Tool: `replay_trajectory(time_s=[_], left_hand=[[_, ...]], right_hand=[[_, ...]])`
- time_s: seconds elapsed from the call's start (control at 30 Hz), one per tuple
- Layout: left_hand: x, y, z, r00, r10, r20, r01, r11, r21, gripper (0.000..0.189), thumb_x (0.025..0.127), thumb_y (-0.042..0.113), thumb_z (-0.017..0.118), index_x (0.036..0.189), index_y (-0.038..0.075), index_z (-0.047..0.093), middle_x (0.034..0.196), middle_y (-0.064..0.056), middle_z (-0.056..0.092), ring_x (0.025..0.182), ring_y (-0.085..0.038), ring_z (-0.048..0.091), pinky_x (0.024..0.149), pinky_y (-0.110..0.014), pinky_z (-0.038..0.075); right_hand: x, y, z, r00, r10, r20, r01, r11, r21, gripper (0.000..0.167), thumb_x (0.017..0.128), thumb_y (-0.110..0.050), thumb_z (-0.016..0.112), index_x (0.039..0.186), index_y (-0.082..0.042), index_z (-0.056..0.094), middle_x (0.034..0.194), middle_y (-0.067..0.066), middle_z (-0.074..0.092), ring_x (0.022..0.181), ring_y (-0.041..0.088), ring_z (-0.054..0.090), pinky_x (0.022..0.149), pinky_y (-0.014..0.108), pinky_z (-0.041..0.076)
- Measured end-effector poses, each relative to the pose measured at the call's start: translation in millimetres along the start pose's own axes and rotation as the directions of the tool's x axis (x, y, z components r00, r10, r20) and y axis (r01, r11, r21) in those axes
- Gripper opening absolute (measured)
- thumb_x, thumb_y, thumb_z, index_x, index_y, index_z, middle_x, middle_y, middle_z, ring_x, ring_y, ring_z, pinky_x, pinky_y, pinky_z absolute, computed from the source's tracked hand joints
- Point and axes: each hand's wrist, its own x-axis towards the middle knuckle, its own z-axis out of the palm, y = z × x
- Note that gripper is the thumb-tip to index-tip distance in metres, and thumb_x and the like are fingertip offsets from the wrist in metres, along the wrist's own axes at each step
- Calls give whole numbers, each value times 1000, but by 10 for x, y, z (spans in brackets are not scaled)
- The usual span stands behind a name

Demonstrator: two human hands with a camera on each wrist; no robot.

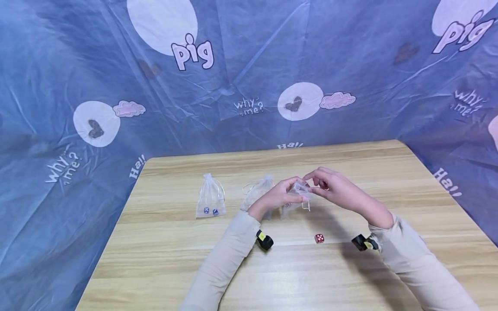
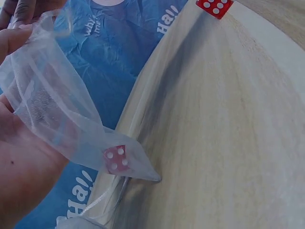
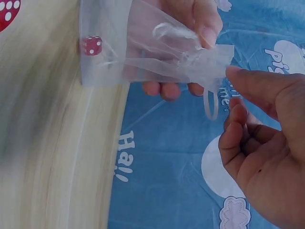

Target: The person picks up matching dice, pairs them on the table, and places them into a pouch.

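Observation:
A sheer white drawstring pouch hangs between both hands, with a red die showing through its lower end. My left hand holds the pouch near its gathered neck, thumb in front and fingers behind in the right wrist view. At the mouth, my right hand pinches the edge of the fabric; its other fingers are curled. A small cord loop dangles from the neck. Nearer me on the table lies another red die, apart from both hands.
To the left, a similar pouch lies flat with two blue dice inside. Another sheer pouch lies partly behind the left hand, its contents hard to see. The wooden table meets a blue printed cloth at the back and sides.

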Motion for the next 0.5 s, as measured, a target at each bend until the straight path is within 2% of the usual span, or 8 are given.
replay_trajectory(time_s=[0.13, 0.3, 0.4, 0.5], left_hand=[[-10, 3, 0, 1000, -19, -10, 18, 999, -27, 38, 87, 11, 67, 122, 6, 54, 108, -10, 65, 80, -8, 59, 77, -32, 54], [-16, 17, -4, 1000, -17, -25, 16, 999, -49, 39, 87, 8, 66, 124, 5, 53, 98, -3, 64, 72, -10, 55, 63, -25, 49], [-29, 33, -13, 999, -22, -24, 21, 999, -43, 40, 87, 8, 66, 125, 5, 53, 94, 0, 62, 67, -11, 52, 58, -23, 46], [-42, 48, -27, 999, -23, -23, 22, 999, -30, 41, 88, 9, 67, 125, 5, 53, 93, 2, 61, 67, -9, 51, 59, -22, 46]], right_hand=[[-19, 1, 7, 1000, 5, -22, -4, 1000, 29, 25, 83, -3, 72, 107, -8, 67, 76, -7, 48, 67, 4, 43, 56, 20, 39], [-158, 15, -19, 997, 77, -26, -74, 992, 100, 25, 85, -5, 70, 110, -5, 66, 78, -6, 52, 68, 1, 44, 58, 21, 42], [-320, 33, -16, 993, 120, 13, -121, 982, 147, 27, 86, -6, 70, 112, -4, 64, 81, -5, 56, 70, -1, 47, 60, 21, 45], [-498, 70, 48, 990, 117, 82, -131, 974, 187, 29, 85, -9, 70, 113, -4, 62, 85, -4, 60, 72, -2, 50, 61, 21, 47]])
